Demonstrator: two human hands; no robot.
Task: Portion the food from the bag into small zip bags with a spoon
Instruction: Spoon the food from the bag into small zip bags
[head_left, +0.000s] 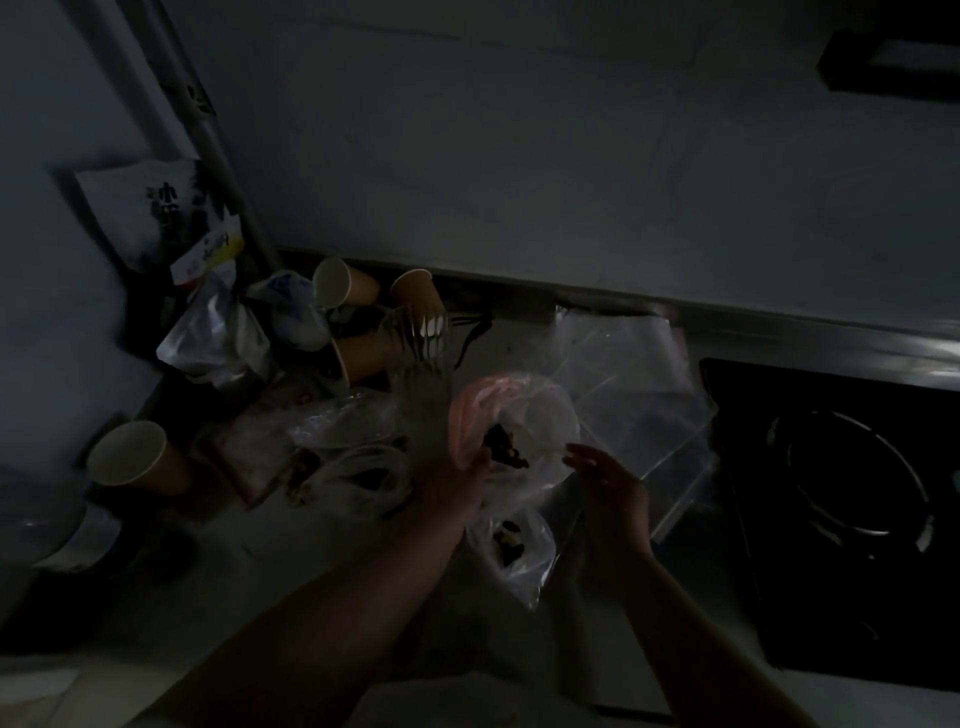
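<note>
The scene is very dim. A thin pink-and-clear food bag (498, 410) stands open on the counter with dark food pieces (503, 448) inside. My left hand (457, 480) grips its left rim. My right hand (605, 483) is at the bag's right side, fingers loosely spread and touching the plastic. Just below, between my forearms, a small clear zip bag (514, 545) holds some dark food. A pile of flat clear zip bags (628, 379) lies behind. Plastic spoons (423, 332) stick out of a cup further back.
Paper cups (332, 288) (127, 452), crumpled plastic bags (218, 332) and a printed packet (171, 213) crowd the back left corner. A black gas hob (852, 478) fills the right. The wall (519, 156) rises behind the counter.
</note>
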